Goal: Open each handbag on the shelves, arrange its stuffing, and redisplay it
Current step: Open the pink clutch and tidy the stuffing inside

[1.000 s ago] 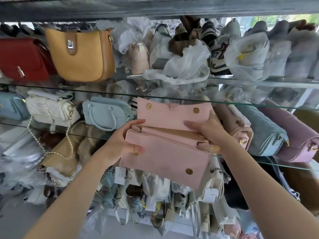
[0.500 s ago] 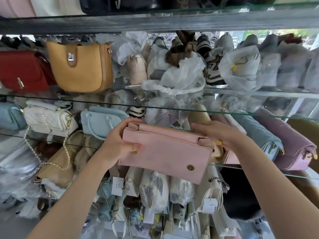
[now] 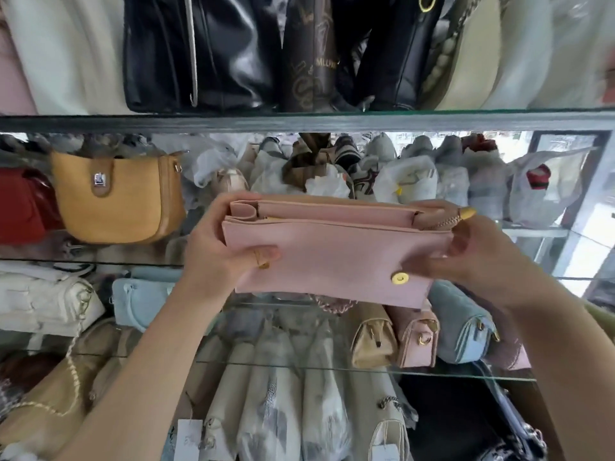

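between left hand (image 3: 218, 247) and right hand (image 3: 472, 257), pink handbag (image 3: 332, 254), top compartments open

The bare left forearm (image 3: 149, 361) and right forearm (image 3: 552, 331) reach up and forward, converging. The left hand (image 3: 219, 247) grips the left end of a flat pale-pink fabric handbag (image 3: 332, 257), thumb across the front and fingers behind. The right hand (image 3: 472, 257) clasps the right end likewise.

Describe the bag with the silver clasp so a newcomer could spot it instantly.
Look under the thick grey shelf edge, at the left end of that row. Right of the red bag stands the mustard-yellow bag; it alone bears a tan tab with a silver clasp.
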